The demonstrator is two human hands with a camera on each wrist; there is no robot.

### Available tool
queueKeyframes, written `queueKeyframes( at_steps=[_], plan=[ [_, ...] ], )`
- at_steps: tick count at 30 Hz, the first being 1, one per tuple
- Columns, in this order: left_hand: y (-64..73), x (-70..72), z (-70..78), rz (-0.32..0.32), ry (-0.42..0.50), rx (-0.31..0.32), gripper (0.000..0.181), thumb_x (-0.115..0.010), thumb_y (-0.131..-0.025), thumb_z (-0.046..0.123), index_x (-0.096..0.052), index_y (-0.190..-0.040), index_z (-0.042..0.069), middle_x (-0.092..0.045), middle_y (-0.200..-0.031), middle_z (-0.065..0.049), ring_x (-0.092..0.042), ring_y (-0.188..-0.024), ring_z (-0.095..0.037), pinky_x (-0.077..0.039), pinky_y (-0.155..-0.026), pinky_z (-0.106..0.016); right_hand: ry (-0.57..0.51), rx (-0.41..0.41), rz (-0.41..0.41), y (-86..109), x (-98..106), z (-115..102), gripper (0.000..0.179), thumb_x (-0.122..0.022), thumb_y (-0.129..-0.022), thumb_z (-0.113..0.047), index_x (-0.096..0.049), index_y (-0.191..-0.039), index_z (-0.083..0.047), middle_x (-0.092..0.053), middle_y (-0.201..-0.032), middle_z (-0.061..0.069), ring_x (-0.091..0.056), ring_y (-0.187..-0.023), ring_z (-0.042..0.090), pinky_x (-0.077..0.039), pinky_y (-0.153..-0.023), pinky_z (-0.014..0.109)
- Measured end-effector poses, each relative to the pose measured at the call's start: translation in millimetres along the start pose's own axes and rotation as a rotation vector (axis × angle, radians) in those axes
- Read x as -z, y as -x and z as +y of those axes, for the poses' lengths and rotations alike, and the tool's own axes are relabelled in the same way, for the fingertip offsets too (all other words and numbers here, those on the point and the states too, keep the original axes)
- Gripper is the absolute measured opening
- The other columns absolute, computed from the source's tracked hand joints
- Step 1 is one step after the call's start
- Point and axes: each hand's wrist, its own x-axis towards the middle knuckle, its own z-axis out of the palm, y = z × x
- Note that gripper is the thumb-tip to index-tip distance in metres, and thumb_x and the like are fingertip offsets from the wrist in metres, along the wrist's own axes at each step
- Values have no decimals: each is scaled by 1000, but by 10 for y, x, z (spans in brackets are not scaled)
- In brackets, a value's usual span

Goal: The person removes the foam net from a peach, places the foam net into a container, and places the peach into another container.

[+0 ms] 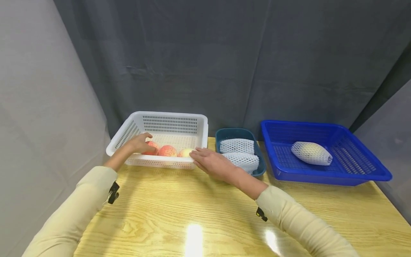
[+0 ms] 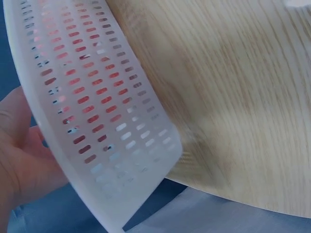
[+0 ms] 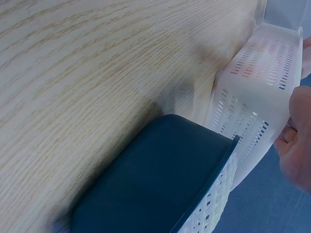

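Observation:
In the head view, my left hand (image 1: 138, 144) reaches into the white basket (image 1: 205, 135) and curves round a red apple (image 1: 151, 148) at its left end, thumb across the fruit and index finger spread beyond it. A second red apple (image 1: 167, 151) and a yellowish apple (image 1: 184, 153) lie in a row to the right along the near wall. My right hand (image 1: 213, 162) is at the basket's near right corner, fingers extended and tips beside the yellowish apple. Through the slots in the left wrist view, the red of the apples shows behind the basket wall (image 2: 146, 165).
A small dark green basket (image 1: 263, 167) with white foam net sleeves (image 1: 237, 145) stands right of the white one, partly behind my right hand. Farther right, a blue basket (image 1: 321, 177) holds a pale fruit in a foam net (image 1: 311, 153). Wooden tabletop (image 1: 154, 214) lies in front.

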Motion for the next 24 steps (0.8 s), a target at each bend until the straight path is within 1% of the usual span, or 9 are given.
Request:
queueKeyframes(
  at_steps=[3,6,10,13,16,20,24],
  plan=[
    [16,7,54,41,-4,-30,76,-69,-93,32,-35,-149,-7,-48,-140,-32,-52,-121,-45,-42,-100,-57,7,-6,0,7,4,-6,37,-53,-105,-14,-56,-139,1,-58,-138,16,-49,-132,34,-38,-110,42],
    [40,4,163,88,-31,-76,74,-67,-95,31,-35,-150,-6,-45,-144,-31,-44,-130,-47,-36,-106,-58,16,-19,-4,6,32,-21,38,-53,-105,-16,-56,-139,1,-58,-138,16,-49,-132,35,-38,-110,45],
    [60,-32,341,159,-79,-139,68,-62,-97,31,-38,-149,-6,-43,-147,-30,-39,-134,-47,-32,-109,-59,17,-80,-37,7,106,-40,43,-52,-106,-25,-55,-141,-2,-55,-142,15,-44,-136,34,-33,-113,49],
    [52,-91,480,195,-94,-176,65,-59,-100,32,-37,-150,-3,-41,-149,-28,-35,-137,-47,-29,-111,-60,15,-131,-56,29,192,-37,45,-51,-106,-31,-55,-143,-6,-54,-144,13,-42,-138,34,-29,-114,53],
    [59,-166,621,211,-88,-186,65,-58,-101,33,-35,-154,3,-37,-152,-27,-30,-139,-48,-30,-108,-64,27,-160,-50,60,275,-25,44,-52,-105,-33,-57,-142,-9,-53,-144,13,-41,-139,35,-26,-114,58],
    [92,-258,832,235,-90,-204,64,-58,-100,35,-35,-155,11,-30,-155,-27,-27,-140,-50,-38,-100,-69,42,-202,-31,118,393,6,43,-54,-104,-33,-58,-142,-12,-53,-144,13,-41,-138,37,-23,-113,63],
    [115,-336,1032,259,-105,-262,62,-59,-100,37,-38,-155,16,-29,-157,-24,-28,-141,-48,-41,-97,-68,79,-261,-50,200,516,55,45,-54,-104,-35,-54,-145,-16,-50,-148,12,-37,-141,37,-21,-112,67]
  ],
)
